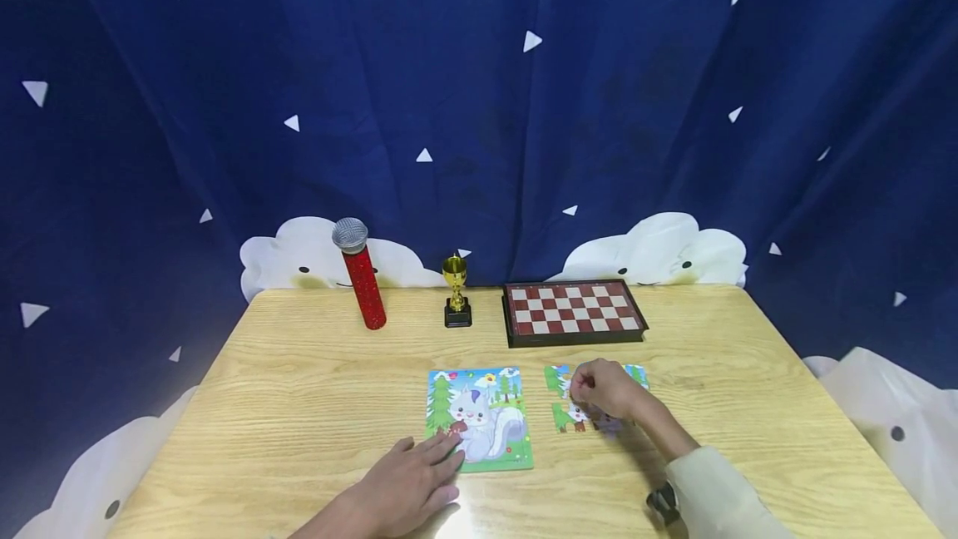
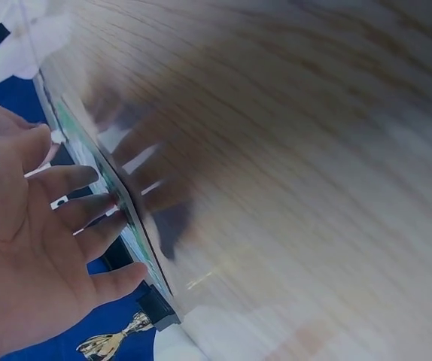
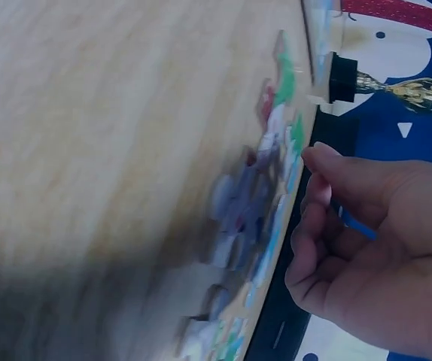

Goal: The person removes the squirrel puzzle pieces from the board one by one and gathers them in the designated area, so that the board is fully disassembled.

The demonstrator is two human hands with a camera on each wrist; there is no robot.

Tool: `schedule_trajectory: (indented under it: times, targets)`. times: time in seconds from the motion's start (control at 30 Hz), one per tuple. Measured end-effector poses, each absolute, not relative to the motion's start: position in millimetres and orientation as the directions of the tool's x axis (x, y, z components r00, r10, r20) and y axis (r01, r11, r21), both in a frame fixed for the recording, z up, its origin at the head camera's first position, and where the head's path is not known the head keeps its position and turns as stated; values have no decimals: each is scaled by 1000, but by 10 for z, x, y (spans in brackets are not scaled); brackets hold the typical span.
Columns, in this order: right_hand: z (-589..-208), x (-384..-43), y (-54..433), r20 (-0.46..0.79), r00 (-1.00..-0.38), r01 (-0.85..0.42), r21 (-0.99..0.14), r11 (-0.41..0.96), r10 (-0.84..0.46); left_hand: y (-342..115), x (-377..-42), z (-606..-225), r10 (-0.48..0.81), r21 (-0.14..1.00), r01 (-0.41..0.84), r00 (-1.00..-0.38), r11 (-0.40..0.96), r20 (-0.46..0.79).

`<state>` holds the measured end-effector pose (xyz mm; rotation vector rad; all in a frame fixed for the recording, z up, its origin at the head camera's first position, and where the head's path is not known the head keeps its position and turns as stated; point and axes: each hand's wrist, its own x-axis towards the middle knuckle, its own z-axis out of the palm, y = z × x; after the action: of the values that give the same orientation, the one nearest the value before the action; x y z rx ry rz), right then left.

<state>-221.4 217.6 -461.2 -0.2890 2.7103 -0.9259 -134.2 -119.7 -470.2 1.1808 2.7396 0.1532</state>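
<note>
In the head view, a square squirrel picture board (image 1: 490, 431) lies flat on the table. My left hand (image 1: 407, 482) rests its outstretched fingertips on its lower left edge. Just right of the board lie several jigsaw puzzle pieces (image 1: 561, 418) in a loose, gapped arrangement. Above them, my right hand (image 1: 609, 389) has thumb and index finger together, the other fingers curled. The right wrist view shows a thin blue edge (image 3: 351, 219) inside the curled fingers, seemingly a puzzle piece; most of it is hidden. Part of the arrangement is covered by that hand.
Along the back of the wooden table (image 1: 299, 406) stand a red microphone (image 1: 365, 285), a small gold trophy cup (image 1: 456, 289) and a red-and-white checkered board (image 1: 572, 310) with a black rim. Behind hangs a dark blue curtain (image 1: 464, 106).
</note>
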Motion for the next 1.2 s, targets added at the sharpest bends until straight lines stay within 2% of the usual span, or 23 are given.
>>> schedule_trajectory:
  times: [0.57,0.8,1.2]
  targets:
    - [-4629,-2122,1543,-115,-897,-231,-702,674,-427,-1137,-1334,-4716,746,142,733,-663,665,-68]
    - [-4672,-2085,1376,-131,-891,-227,-701,676,-434,-1113,-1324,-4772,759,80,755,-650,650,-37]
    - [-4687,-2011,1278,-141,-906,-223,-644,732,-400,-1053,-1324,-4760,757,80,753,-649,653,-70]
